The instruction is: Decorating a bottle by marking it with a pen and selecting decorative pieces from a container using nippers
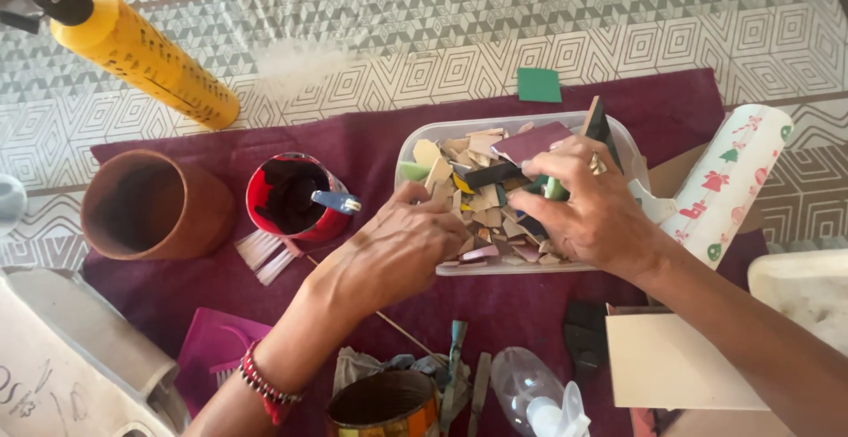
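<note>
Hands meet over a clear tray [618,141] of tile shards [481,199] on the maroon-clothed surface [371,132] — left hand [397,247], grip loose, fingers among shards; right hand [587,207] pinches a green piece [555,190] at the tray's middle.

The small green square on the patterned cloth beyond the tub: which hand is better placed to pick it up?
Probably the right hand: it lies at the tub's far right side, nearer the green square. The left hand sits lower left.

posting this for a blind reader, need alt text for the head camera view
Seen from above, a person's left hand and right hand dig into a clear plastic tub of broken tile pieces on a maroon cloth. Beside it stand a clay pot, a red cup and a yellow tube.
</note>
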